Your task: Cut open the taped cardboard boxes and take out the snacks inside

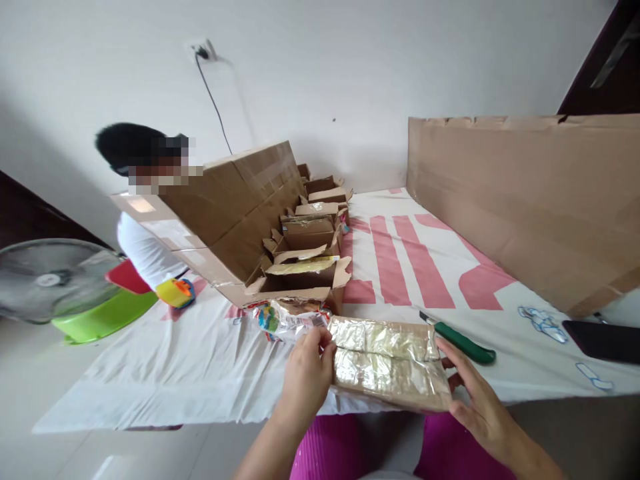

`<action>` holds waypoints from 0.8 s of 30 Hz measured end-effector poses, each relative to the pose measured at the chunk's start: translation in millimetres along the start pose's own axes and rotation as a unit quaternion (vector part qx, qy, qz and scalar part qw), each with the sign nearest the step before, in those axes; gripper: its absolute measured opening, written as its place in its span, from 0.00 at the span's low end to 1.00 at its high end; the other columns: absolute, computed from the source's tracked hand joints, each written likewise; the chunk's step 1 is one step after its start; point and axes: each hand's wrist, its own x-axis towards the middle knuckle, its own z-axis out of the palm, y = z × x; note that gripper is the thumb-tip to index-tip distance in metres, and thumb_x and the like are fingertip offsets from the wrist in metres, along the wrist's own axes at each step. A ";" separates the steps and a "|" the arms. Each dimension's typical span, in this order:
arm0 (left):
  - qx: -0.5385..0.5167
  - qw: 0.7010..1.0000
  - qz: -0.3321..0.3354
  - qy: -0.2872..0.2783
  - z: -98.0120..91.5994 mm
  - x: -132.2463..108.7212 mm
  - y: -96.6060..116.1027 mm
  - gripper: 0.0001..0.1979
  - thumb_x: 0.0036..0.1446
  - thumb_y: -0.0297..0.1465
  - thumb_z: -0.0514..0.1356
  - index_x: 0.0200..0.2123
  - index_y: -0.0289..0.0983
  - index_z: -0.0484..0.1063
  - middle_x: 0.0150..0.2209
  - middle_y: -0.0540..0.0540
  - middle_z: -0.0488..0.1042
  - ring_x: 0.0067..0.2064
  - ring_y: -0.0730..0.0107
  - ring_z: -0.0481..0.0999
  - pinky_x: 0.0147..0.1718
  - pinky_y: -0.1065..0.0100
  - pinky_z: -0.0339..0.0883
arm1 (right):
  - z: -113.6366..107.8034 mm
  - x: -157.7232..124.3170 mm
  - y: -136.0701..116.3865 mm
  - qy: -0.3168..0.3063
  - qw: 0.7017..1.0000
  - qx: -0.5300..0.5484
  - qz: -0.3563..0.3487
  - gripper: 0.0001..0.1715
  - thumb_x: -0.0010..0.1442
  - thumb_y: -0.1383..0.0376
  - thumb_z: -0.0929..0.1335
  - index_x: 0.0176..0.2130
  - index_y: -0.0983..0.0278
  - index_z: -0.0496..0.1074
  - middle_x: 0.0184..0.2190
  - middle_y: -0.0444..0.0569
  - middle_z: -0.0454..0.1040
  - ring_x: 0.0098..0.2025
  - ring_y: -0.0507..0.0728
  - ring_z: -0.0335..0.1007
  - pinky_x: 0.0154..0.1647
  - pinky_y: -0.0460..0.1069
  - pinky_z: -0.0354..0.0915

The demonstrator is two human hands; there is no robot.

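I hold a flat cardboard packet covered in shiny clear tape [387,363] low in the middle of the view. My left hand [305,377] grips its left end, thumb and fingers pinched on the top corner. Along the right end rests my right hand [473,397], fingers underneath and thumb on the edge. Just behind the packet lies a crumpled colourful plastic wrapper [285,319]. A knife with a green handle [463,343] lies on the white sheet just right of the packet.
A row of opened small cardboard boxes [305,257] runs back along a large brown carton [240,200]. A big cardboard sheet [520,193] stands at right. A person in white sits at left, near a fan [47,280], green basin [103,317] and toy [175,292]. A dark tablet [605,340] lies far right.
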 end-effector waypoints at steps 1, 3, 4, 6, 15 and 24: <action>-0.007 1.000 0.000 0.005 0.3 -0.8 -0.5 0.02 0.55 0.30 0.55 0.30 0.42 0.66 0.28 0.48 0.74 0.31 0.61 0.75 0.32 0.62 0.68 | -1.0 0.3 -1.6 0.000 1.000 -0.007 0.003 0.43 0.64 0.45 0.62 0.70 0.56 0.48 0.69 0.56 0.56 0.65 0.68 0.60 0.55 0.56 0.69; -0.023 0.999 0.011 0.026 1.5 -3.3 -0.4 0.03 0.57 0.31 0.54 0.32 0.41 0.66 0.30 0.47 0.74 0.32 0.61 0.75 0.32 0.62 0.68 | -2.3 0.2 -3.9 0.001 1.000 -0.020 0.010 0.41 0.65 0.48 0.62 0.70 0.54 0.47 0.69 0.54 0.55 0.65 0.67 0.60 0.56 0.56 0.68; -0.031 0.999 0.020 0.039 2.3 -5.0 0.1 0.03 0.58 0.32 0.53 0.34 0.41 0.66 0.30 0.47 0.74 0.32 0.62 0.75 0.32 0.62 0.68 | -2.5 -0.1 -4.8 0.001 1.000 -0.027 0.012 0.40 0.66 0.49 0.62 0.70 0.54 0.46 0.69 0.54 0.55 0.65 0.66 0.60 0.57 0.56 0.68; -0.046 0.997 0.035 0.059 4.1 -8.5 1.6 0.04 0.61 0.32 0.52 0.36 0.40 0.65 0.31 0.47 0.73 0.32 0.62 0.75 0.33 0.63 0.68 | -2.3 -1.1 -6.1 0.000 0.999 -0.036 0.012 0.39 0.67 0.50 0.61 0.70 0.55 0.46 0.69 0.55 0.55 0.66 0.66 0.58 0.58 0.56 0.67; -0.212 0.969 0.022 -0.120 -7.0 2.4 8.5 0.09 0.61 0.30 0.54 0.45 0.39 0.64 0.35 0.49 0.70 0.30 0.71 0.70 0.30 0.69 0.63 | 2.8 -2.0 -5.4 0.011 0.998 -0.068 -0.001 0.35 0.69 0.54 0.59 0.70 0.55 0.45 0.69 0.53 0.55 0.68 0.63 0.55 0.65 0.56 0.59; -0.281 0.936 -0.019 -0.210 -6.8 15.7 -2.9 0.11 0.51 0.28 0.62 0.39 0.38 0.72 0.40 0.46 0.74 0.43 0.63 0.72 0.42 0.65 0.63 | -11.7 5.3 4.9 -0.019 0.998 -0.061 -0.012 0.37 0.68 0.45 0.54 0.68 0.59 0.52 0.65 0.58 0.63 0.65 0.65 0.61 0.62 0.59 0.63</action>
